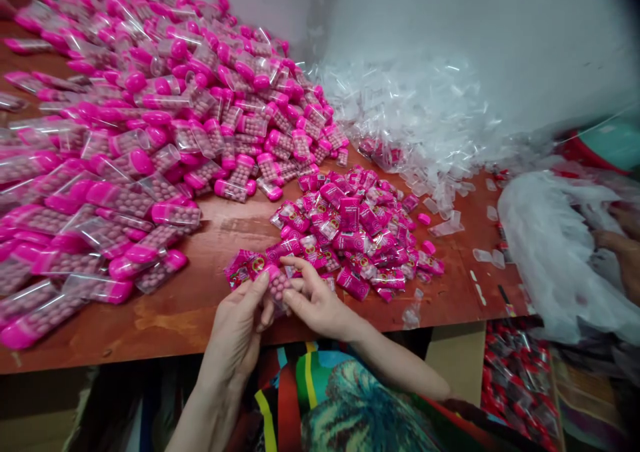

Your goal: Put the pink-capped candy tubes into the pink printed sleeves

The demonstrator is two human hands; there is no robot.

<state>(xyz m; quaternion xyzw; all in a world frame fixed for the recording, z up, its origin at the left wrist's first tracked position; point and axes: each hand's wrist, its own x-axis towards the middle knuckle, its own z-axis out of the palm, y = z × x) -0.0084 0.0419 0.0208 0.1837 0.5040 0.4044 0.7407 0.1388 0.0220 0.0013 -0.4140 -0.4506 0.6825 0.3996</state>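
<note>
Between my two hands is a small clear candy container point(277, 283) with a pink cap and pink balls inside. My left hand point(240, 315) pinches it from the left with thumb and fingers. From the right, the thumb and fingers of my right hand point(315, 300) close on its other side. Just behind my fingers lies a pink printed wrapper point(244, 265), at the near edge of a heap of pink wrapped packets point(353, 222). To the left spreads a large pile of pink-capped candy containers point(165, 119).
Clear plastic pieces point(415, 119) are heaped against the wall, some scattered at the right of the wooden table point(225, 229). A whitish translucent bag point(535, 239) hangs over the right edge. Below it stands a box of red items point(517, 379).
</note>
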